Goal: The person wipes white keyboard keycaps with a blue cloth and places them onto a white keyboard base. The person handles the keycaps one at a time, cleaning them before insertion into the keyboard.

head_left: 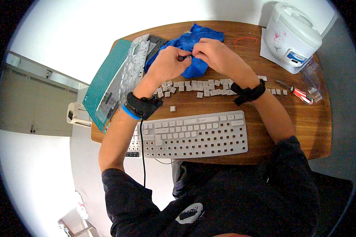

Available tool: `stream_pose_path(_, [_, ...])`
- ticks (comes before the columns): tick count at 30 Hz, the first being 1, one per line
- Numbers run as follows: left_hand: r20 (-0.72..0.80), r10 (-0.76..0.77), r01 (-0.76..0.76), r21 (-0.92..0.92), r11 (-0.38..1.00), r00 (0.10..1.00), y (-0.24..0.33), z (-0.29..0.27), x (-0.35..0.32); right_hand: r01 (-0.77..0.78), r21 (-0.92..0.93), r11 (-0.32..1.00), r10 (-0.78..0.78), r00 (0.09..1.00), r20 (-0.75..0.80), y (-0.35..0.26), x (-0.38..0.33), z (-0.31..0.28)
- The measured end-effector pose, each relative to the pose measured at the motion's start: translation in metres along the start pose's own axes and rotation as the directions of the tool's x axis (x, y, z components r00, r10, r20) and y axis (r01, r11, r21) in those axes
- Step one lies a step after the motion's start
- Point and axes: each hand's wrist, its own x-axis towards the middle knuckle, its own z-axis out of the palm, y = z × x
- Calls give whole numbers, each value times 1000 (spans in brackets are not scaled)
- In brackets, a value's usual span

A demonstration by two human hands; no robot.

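Observation:
Above a crumpled blue cloth (195,70), both hands meet with their fingertips close together. My left hand (172,62) is closed in a pinch, its thumb and finger against the cloth's middle. Opposite it, my right hand (210,52) also pinches; whatever is between the fingertips is too small and covered to name. Rows of loose white keycaps (199,83) lie on the table nearer to me than the cloth. One keycap (173,108) sits apart, just beyond a white keyboard (243,144). The keyboard has keycaps along its far rows and bare switch holes across its nearer part.
On the wooden table (273,122), a white rice cooker (284,39) stands far right, with a red-and-white screwdriver (302,96) nearer. An orange wire (245,38) lies behind my right hand. At left, a clear keyboard-shaped sheet (130,67) rests over a green cutting mat (106,71).

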Motion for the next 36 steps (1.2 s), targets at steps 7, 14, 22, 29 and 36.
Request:
stream_pose_path(7, [-73, 101, -103, -26, 994, 992, -13, 8, 2, -73, -38, 997, 74, 997, 22, -9, -1, -6])
stream_pose_path(14, [-99, 111, -112, -4, 994, 989, -11, 7, 0, -60, -130, 990, 60, 998, -4, -7, -5, 2])
stream_pose_path(22, [-87, 111, -110, 13, 994, 990, -7, 7, 1, -85, -9, 996, 86, 995, 57, -14, 0, 3])
stream_pose_path(29, [-124, 89, -94, -28, 995, 988, -13, 11, 0, -167, -142, 976, 168, 986, -5, -14, -9, 2])
stream_pose_path(36, [-94, 61, -64, -32, 997, 994, -9, 9, -1, -179, -153, 972, 188, 981, 45, -11, -10, 3])
